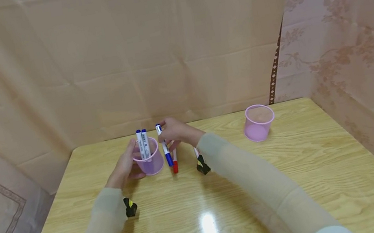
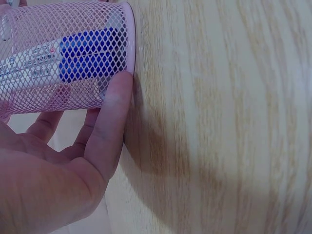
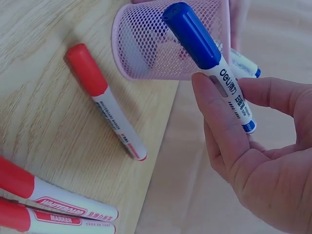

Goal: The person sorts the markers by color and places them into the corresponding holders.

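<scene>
My left hand (image 1: 125,166) grips a pink mesh pen cup (image 1: 151,167) by its side, which stands upright; the thumb lies near its base in the left wrist view. Inside are two white markers with blue ends up (image 1: 141,144); a blue cap (image 2: 85,56) shows through the mesh. Right of the cup, my right hand (image 1: 177,130) pinches a blue whiteboard marker (image 3: 229,87) between thumb and fingers, blue cap downward, apart from the cup. A red whiteboard marker (image 3: 117,117) lies on the table beneath that hand.
Two more red markers (image 3: 73,204) lie side by side, mostly hidden by the right arm in the head view. A second pink mesh cup (image 1: 257,132) stands at the back right of the wooden table (image 1: 168,226). Curtains (image 1: 162,54) hang behind the table's far edge.
</scene>
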`<state>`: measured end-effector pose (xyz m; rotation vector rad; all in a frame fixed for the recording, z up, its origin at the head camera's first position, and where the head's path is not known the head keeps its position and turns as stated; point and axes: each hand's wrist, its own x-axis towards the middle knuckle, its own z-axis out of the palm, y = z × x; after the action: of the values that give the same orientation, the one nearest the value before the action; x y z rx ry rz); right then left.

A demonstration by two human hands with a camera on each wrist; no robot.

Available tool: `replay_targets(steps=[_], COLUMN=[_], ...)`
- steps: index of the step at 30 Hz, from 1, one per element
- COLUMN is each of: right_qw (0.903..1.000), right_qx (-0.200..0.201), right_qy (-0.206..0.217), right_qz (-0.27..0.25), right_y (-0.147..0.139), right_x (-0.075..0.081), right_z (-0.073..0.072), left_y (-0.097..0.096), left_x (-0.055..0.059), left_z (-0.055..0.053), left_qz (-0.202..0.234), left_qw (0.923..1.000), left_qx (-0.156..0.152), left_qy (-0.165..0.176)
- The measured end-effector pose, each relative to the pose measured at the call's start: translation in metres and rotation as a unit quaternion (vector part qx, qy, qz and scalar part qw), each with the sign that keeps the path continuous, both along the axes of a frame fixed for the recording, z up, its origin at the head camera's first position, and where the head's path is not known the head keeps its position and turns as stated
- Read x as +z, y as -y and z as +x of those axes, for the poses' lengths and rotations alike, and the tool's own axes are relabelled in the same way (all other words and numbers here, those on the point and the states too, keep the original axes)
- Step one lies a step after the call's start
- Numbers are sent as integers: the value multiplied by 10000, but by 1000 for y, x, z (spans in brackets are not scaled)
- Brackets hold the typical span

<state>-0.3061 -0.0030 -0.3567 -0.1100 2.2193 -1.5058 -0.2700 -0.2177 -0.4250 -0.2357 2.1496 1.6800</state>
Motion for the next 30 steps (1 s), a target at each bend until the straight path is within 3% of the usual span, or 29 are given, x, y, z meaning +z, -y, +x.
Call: replay_targets(steps=[11, 23, 30], right_qw=[9989, 9977, 9979], right_qx=[24, -104, -252], right_qy=[89, -68, -255], right_qz=[-458, -672, -545], right_y=[4, 14, 17], right_x=[9, 20, 19], right_z=[0, -3, -1], left_y=[-1, 1, -1], left_x=[2, 3, 1], left_z=[1, -2, -1], left_qz=[24, 91, 79], left_qw=[10000, 10000, 9999], left_qx=[-58, 31, -104], left_qy=[-42, -1, -2])
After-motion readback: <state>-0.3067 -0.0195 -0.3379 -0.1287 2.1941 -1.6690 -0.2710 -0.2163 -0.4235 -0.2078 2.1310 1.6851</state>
